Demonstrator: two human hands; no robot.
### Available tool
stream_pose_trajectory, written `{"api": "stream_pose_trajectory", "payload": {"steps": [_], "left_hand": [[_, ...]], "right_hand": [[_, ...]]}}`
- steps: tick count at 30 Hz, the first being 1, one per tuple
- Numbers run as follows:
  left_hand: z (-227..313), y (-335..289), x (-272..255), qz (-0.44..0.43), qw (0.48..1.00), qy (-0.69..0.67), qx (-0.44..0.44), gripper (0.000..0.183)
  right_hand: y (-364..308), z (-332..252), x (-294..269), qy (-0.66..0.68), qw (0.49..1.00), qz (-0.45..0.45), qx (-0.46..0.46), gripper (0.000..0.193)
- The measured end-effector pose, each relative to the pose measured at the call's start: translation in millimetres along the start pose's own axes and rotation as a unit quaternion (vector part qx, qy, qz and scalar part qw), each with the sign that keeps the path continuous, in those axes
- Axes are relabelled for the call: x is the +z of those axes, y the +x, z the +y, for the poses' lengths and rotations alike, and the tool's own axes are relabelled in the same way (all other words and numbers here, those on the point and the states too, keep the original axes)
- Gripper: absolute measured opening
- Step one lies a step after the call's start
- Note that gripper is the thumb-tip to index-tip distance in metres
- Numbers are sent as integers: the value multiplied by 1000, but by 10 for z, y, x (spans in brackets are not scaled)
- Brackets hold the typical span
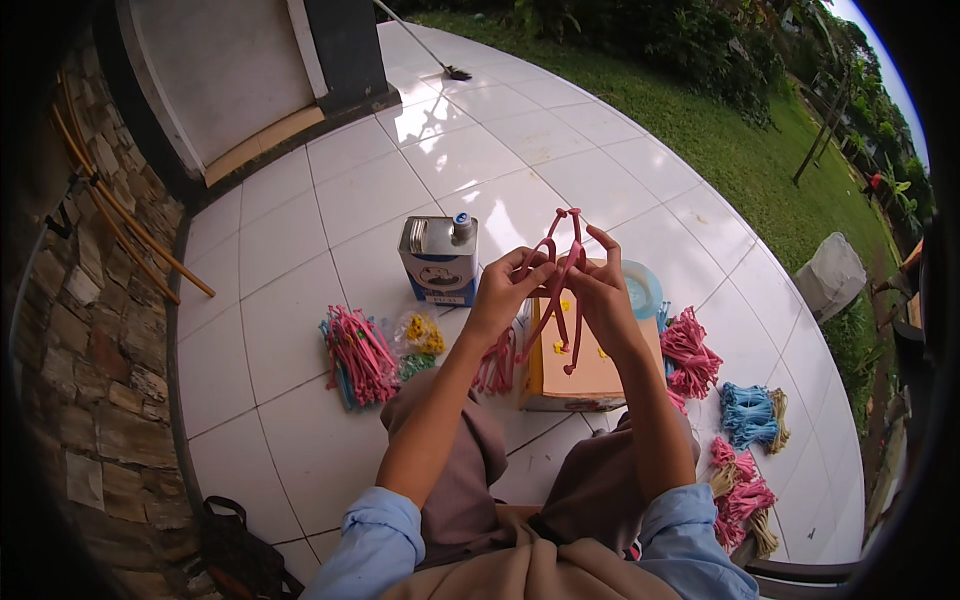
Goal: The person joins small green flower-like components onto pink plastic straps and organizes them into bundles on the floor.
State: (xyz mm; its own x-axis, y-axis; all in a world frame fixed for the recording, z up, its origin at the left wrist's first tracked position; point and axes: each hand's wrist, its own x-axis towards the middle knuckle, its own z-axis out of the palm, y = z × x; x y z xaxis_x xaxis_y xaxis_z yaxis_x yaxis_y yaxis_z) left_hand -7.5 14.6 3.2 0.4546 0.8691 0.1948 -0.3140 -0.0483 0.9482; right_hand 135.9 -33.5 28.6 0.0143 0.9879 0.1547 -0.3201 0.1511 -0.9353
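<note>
Above a box, both of my hands pinch pink flip-flop straps point(577, 325), thin forked bands with small knobs at their ends. My left hand point(508, 292) has its thumb and fingers closed on the left side of the straps. Opposite it, my right hand point(604, 292) grips them too, its index finger raised. How many straps are held I cannot tell. Beneath, the cardboard box point(595, 378) has a flat peach-coloured top with a few small yellow pieces point(561, 347) on it. A pale blue round dish point(643, 284) sits behind my right hand. More pink straps point(496, 366) lie left of the box.
A metal can point(440, 262) with a blue cap stands on the white tiles, near a clear bag of yellow pieces point(418, 332). Strap bundles lie at left point(360, 355) and right, pink point(690, 355) and blue point(750, 415). A stone wall point(90, 400) rises at left.
</note>
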Motion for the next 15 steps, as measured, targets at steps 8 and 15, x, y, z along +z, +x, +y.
{"api": "stream_pose_trajectory", "payload": {"steps": [8, 15], "left_hand": [[-11, 41, -142, 7, 1000, 0, -29, 21], [13, -44, -292, 180, 949, 246, 81, 35]], "right_hand": [[-15, -92, -24, 161, 982, -7, 101, 59], [-80, -100, -91, -95, 985, -52, 138, 68]]}}
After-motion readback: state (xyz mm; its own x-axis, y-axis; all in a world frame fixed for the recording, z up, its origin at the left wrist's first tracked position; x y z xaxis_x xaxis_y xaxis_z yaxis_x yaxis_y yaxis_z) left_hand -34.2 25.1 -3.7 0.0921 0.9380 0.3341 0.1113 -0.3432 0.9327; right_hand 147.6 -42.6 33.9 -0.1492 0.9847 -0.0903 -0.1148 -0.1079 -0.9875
